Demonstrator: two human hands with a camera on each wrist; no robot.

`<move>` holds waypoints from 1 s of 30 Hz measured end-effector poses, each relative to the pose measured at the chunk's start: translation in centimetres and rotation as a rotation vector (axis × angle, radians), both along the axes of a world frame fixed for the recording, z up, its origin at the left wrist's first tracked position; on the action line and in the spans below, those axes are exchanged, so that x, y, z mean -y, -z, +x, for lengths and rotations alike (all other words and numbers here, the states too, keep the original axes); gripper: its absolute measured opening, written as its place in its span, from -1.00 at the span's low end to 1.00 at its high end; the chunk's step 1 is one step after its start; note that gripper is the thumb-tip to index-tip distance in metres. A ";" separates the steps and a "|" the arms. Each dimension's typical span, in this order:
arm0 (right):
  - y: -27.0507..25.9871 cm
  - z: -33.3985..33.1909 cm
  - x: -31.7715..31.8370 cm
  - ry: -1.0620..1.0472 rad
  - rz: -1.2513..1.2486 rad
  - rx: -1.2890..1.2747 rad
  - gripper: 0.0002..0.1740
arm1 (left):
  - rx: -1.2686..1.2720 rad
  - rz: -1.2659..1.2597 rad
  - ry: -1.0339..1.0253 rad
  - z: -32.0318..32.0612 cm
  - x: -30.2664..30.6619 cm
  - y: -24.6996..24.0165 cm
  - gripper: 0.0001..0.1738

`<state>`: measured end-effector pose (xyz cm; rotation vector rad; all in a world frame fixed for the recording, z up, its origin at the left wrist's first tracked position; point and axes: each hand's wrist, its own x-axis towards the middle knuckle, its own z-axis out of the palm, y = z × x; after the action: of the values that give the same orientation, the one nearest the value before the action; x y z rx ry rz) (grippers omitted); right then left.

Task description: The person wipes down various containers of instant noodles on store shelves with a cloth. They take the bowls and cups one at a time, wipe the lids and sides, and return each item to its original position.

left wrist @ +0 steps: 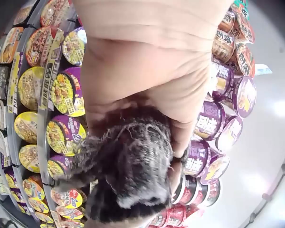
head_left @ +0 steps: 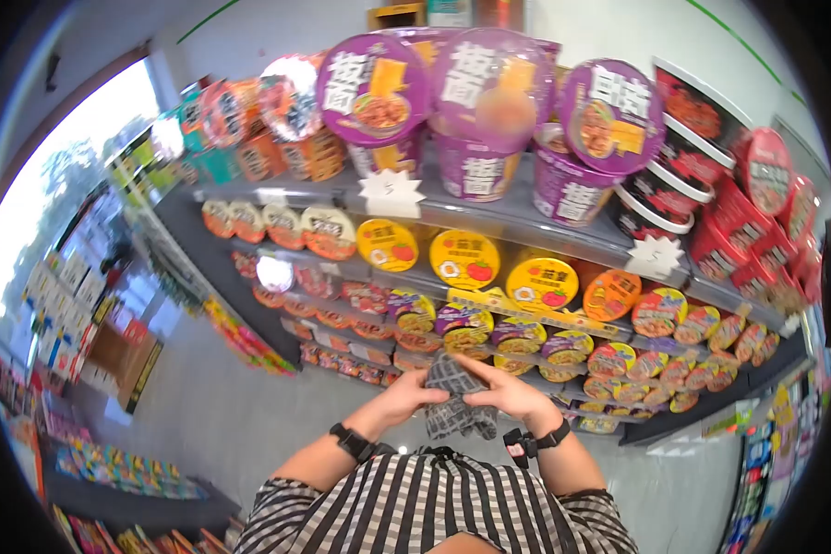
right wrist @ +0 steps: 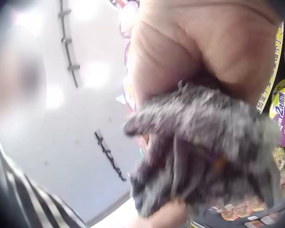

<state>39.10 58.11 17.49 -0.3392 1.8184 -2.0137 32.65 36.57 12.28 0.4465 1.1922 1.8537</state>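
Note:
Both hands hold one bunched dark grey cloth (head_left: 452, 397) with a lighter line pattern, in front of the chest in the head view. My left hand (head_left: 406, 397) grips its left side, thumb on top. The right hand (head_left: 512, 392) grips the other side, its thumb also over the cloth. In the left wrist view the fuzzy cloth (left wrist: 137, 166) is crumpled under the palm, and the fingers are mostly hidden by it. The right wrist view shows the cloth (right wrist: 204, 137) folded and hanging loosely below that palm.
A shelf unit of instant noodles stands ahead. Large purple noodle cups (head_left: 489, 92) line its top, with black bowls (head_left: 660, 198) and red cups (head_left: 748, 231) at right. Yellow-lidded cups (head_left: 464, 259) fill the tier below. A cardboard box (head_left: 120, 360) sits on the floor at left.

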 end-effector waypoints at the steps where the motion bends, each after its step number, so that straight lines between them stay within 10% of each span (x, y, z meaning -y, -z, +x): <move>1: 0.4 0.0 0.0 0.035 0.001 -0.007 -0.17 | -0.029 -0.126 0.011 -0.2 0.4 0.2 -0.48; 5: -0.1 -0.6 0.6 0.108 0.260 -0.217 -0.22 | -0.143 -0.162 -0.073 -1.0 0.6 -0.6 -0.40; 11: -8.0 -4.1 -1.3 1.189 0.803 -1.067 -0.24 | -0.194 -0.166 -0.177 -4.3 5.6 0.0 -0.42; 14: -7.9 -8.5 -1.5 1.466 0.977 -0.974 -0.20 | -0.207 -0.247 -0.152 -5.7 9.2 1.3 -0.50; 19: -5.0 -11.2 3.5 0.801 1.049 -0.898 -0.27 | -0.186 -0.360 -0.153 -8.0 15.3 2.0 -0.56; 23: -6.7 -10.9 8.3 0.955 0.698 -0.799 -0.36 | -0.109 -0.359 -0.258 -9.9 21.4 4.2 -0.56; 30: -10.5 -18.2 20.0 0.812 0.917 -1.074 -0.31 | -0.035 -0.377 -0.359 -12.7 28.9 5.1 -0.57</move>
<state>20.87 38.14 28.04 -0.4691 3.7641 -1.0376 20.00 7.69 7.16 0.0542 1.6896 1.8558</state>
